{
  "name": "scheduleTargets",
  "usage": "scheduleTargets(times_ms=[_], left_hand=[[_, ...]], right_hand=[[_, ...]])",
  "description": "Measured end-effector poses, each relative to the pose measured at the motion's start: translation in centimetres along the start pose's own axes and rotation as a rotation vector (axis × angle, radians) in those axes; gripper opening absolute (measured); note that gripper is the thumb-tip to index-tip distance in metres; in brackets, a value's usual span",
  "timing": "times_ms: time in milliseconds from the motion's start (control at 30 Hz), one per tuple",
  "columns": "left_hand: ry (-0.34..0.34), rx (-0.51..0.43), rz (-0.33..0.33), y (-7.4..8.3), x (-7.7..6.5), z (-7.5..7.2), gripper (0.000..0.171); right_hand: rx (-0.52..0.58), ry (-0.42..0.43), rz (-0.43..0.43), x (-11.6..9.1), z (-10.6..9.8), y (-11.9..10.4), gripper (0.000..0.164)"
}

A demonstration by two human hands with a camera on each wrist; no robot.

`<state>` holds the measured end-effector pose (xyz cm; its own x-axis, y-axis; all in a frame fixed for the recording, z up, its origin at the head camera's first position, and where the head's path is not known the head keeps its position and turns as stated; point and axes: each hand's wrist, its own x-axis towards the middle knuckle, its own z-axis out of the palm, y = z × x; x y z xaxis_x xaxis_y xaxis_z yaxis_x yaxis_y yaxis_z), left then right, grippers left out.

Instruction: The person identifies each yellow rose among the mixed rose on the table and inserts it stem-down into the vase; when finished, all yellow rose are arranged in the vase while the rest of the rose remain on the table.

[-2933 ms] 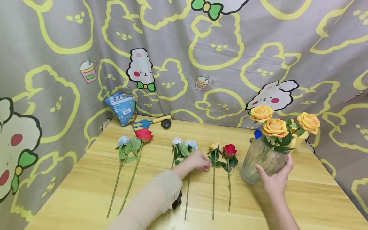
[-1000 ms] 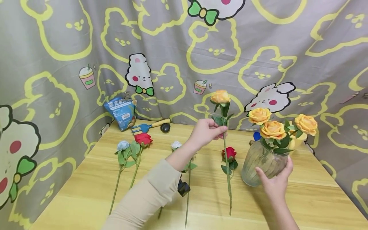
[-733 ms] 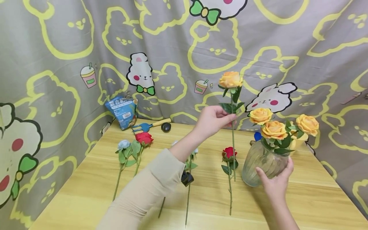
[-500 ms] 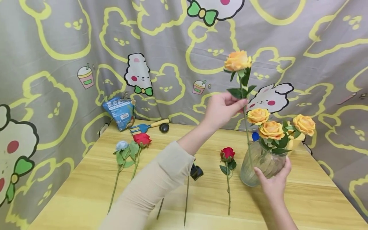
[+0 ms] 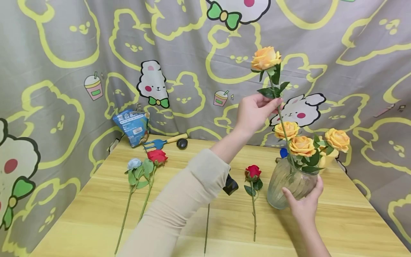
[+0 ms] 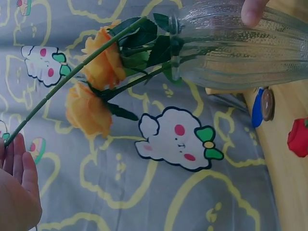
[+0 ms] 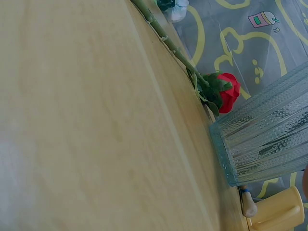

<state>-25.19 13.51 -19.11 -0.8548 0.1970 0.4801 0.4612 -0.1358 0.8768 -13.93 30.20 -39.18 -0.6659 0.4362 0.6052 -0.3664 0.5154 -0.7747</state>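
My left hand (image 5: pixel 257 110) pinches the stem of an orange-yellow rose (image 5: pixel 265 59) just below its leaves, holding it high over the vase. The stem slants down behind the vase's flowers; in the left wrist view its cut end (image 6: pixel 143 20) shows near the vase mouth, in front of leaves. My right hand (image 5: pixel 305 207) grips the ribbed glass vase (image 5: pixel 279 191) from the right, thumb on the near side. The vase leans, with its base edge at the table. Several orange-yellow roses (image 5: pixel 302 145) stand in it. The right wrist view shows the vase's lower part (image 7: pixel 269 134).
A red rose (image 5: pixel 253 172) lies left of the vase. Further left lie a pale blue flower (image 5: pixel 134 164) and another red rose (image 5: pixel 157 156). Behind are a blue bag (image 5: pixel 132 125), a hand fork (image 5: pixel 165 142) and a black oval object (image 5: pixel 182 143). A yellow container (image 7: pixel 279 211) stands behind the vase.
My left hand took the orange-yellow rose from the table, raised it and carried it right to above the vase. My right hand keeps its hold on the vase.
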Motion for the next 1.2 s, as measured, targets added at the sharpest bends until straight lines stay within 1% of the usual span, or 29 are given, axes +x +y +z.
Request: scheduleTargets(times_ms=[133, 233, 367, 433, 467, 567, 600, 700, 733, 833, 1033, 1133, 1200], left_hand=[[0.056, -0.103, -0.04, -0.9, 0.3, 0.8, 0.016], [0.081, -0.134, -0.046, -1.4, 0.5, 1.3, 0.017], [0.093, -0.104, -0.022, -2.3, 0.6, 1.8, 0.018], [0.091, -0.065, -0.009, -2.8, 0.5, 2.0, 0.018], [0.087, -0.044, -0.004, -3.1, 0.5, 2.1, 0.018], [0.059, -0.021, 0.007, -4.1, 0.3, 2.4, 0.017], [0.052, 0.001, 0.004, -4.4, 0.2, 2.5, 0.017], [0.023, 0.022, -0.002, -5.4, 0.0, 2.9, 0.017], [0.017, 0.036, -0.011, -5.7, -0.1, 2.9, 0.017], [-0.015, 0.03, -0.03, -6.5, -0.5, 3.0, 0.017], [-0.062, 0.088, -0.102, -7.6, -1.6, 3.4, 0.019], [-0.097, 0.092, -0.113, -8.0, -2.2, 3.6, 0.02], [-0.127, 0.08, -0.105, -8.4, -2.6, 3.8, 0.021]], right_hand=[[0.001, -0.006, -0.017, 0.1, 0.0, 0.1, 0.101], [0.007, -0.008, -0.022, 0.1, 0.1, 0.1, 0.101], [0.008, -0.004, -0.02, 0.1, 0.1, 0.2, 0.1], [0.002, -0.003, -0.019, 0.1, 0.1, 0.2, 0.101], [0.0, -0.002, -0.019, 0.1, 0.1, 0.2, 0.101], [-0.007, 0.001, -0.018, 0.0, 0.1, 0.3, 0.101], [-0.008, 0.004, -0.016, 0.0, 0.0, 0.3, 0.101], [-0.009, 0.007, -0.015, 0.0, 0.0, 0.3, 0.101], [-0.007, 0.006, -0.015, 0.0, 0.0, 0.3, 0.101], [-0.001, 0.003, -0.02, 0.0, 0.0, 0.3, 0.102], [0.003, 0.0, -0.032, 0.1, 0.0, 0.4, 0.102], [0.003, 0.002, -0.03, 0.1, 0.1, 0.5, 0.102], [0.002, 0.003, -0.028, 0.1, 0.1, 0.5, 0.103]])
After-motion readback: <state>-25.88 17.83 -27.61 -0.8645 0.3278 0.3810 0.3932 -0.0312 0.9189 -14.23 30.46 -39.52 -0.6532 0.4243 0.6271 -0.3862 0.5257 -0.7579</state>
